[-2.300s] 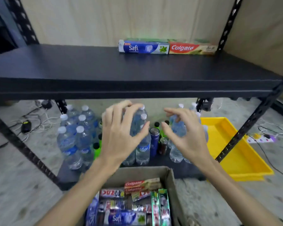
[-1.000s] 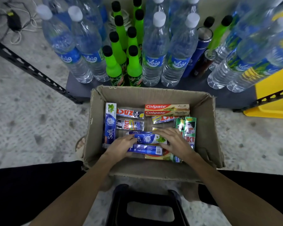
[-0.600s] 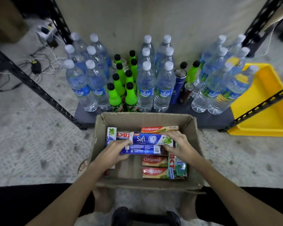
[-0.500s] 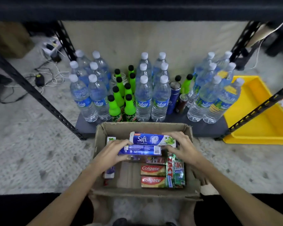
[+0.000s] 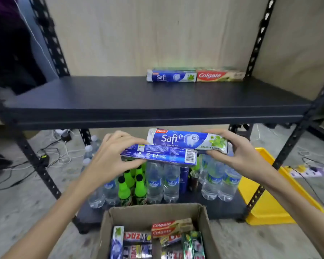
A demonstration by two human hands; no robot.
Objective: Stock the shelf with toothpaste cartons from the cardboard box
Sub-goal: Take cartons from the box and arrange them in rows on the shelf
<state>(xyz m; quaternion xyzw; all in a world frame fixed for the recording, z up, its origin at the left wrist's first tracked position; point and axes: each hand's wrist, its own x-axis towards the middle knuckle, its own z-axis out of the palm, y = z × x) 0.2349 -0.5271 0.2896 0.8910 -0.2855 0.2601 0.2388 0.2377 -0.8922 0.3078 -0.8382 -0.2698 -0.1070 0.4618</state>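
1. Two cartons, a Safi carton and a Colgate carton, are found stocked at the far right of the shelf.
2. A face-up Safi carton is gripped by the right hand; a second Safi carton is gripped by the left hand. Both are held just below the shelf edge.
3. Many cartons are left in the cardboard box; stocking is judged barely begun.
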